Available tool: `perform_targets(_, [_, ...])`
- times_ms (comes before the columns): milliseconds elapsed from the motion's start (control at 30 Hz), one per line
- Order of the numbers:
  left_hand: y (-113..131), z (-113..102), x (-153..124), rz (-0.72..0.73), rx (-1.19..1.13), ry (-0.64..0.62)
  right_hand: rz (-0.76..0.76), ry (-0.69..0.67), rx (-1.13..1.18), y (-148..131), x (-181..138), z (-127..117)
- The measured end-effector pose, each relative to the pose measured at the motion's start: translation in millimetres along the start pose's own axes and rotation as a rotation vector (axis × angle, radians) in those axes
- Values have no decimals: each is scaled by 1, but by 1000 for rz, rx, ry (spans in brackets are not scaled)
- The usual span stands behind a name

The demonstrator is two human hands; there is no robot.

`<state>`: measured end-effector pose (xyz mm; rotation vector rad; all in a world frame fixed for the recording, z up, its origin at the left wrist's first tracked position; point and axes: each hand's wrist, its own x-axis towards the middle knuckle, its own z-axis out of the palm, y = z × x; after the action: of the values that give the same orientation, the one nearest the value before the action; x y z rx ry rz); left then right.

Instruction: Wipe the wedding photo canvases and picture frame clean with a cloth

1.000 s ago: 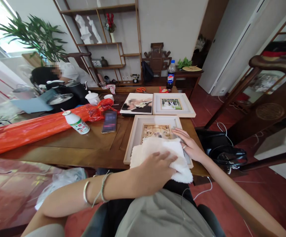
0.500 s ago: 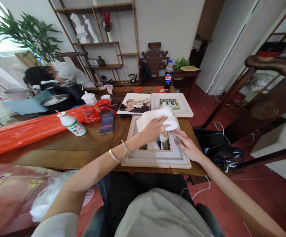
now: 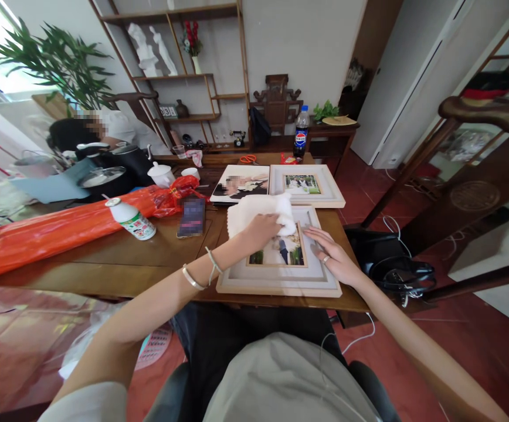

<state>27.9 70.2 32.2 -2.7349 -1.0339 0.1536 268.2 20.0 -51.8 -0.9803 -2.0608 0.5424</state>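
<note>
A pale wooden picture frame (image 3: 276, 278) with a photo lies flat at the near edge of the wooden table (image 3: 149, 252). My left hand (image 3: 258, 228) presses a white cloth (image 3: 254, 208) onto the frame's upper left part, fingers closed on the cloth. My right hand (image 3: 331, 255) lies flat and open on the frame's right border, holding it down; a ring is on one finger. Two bracelets circle my left wrist.
Beyond lie a second framed photo (image 3: 307, 184) and an unframed print (image 3: 241, 184). A phone (image 3: 192, 217), a small white bottle (image 3: 132, 218), a long orange plastic bag (image 3: 61, 228), pots and cups sit to the left. A person sits at the far left. A black bag (image 3: 395, 269) lies on the floor to the right.
My left hand carried the cloth from the frame's near edge up to its far edge, then slightly left. The photo is now uncovered. My right hand stayed on the right border.
</note>
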Motion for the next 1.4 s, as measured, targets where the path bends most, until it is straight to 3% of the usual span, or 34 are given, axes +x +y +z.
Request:
perform_targets(100, [12, 0, -15, -48, 7, -8, -18, -5, -11, 0, 0, 0])
perform_targets(267, [49, -4, -14, 52, -46, 50, 8, 26, -26, 1, -1, 2])
perform_targets(433, [87, -15, -24, 67, 31, 2, 39, 10, 6, -1, -1, 1])
perform_targets(633, [133, -20, -71, 203, 113, 192, 65, 0, 7, -5, 0, 0])
perform_targets(767, [133, -17, -73, 183, 101, 176, 55, 6, 6, -5, 1, 0])
perform_targets(967, [94, -1, -35, 8, 68, 20, 32, 14, -7, -1, 0, 2])
perform_targets(1100, [78, -1, -19, -102, 62, 20, 14, 15, -3, 0, 0, 2])
perform_targets(1233, [102, -12, -38, 29, 71, 24, 1, 10, 10, -1, 0, 1])
perform_targets(1400, [145, -23, -83, 231, 103, 264, 36, -9, 20, -4, 0, -1])
